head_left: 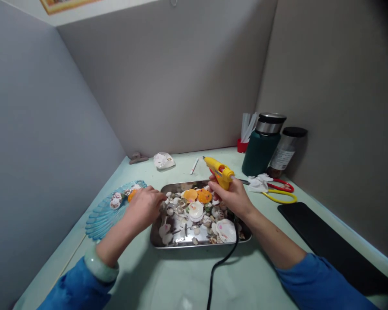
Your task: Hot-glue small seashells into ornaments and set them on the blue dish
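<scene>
My right hand [234,196] is wrapped round a yellow hot glue gun [219,168], its nozzle pointing up and to the left above the tray. A black cord [220,261] runs from it toward the front of the table. My left hand [144,209] is at the left edge of the metal tray [200,246], fingers curled together; the fingertips are mostly hidden, so what they hold does not show. Many seashells lie in the tray, among them an orange scallop shell [204,196] and a white scallop shell [195,211]. Beside my left hand, a blue fluted glass plate [100,219] bears several shells [115,200].
Behind the tray lie a white piece [164,160] and a small white stick [194,166]. At right stand a green bottle [261,150], a clear jar [283,153] and a red cup [242,146] of glue sticks. Red and yellow-handled scissors [281,196], tissue [259,183] and a black slab [330,245] lie nearer.
</scene>
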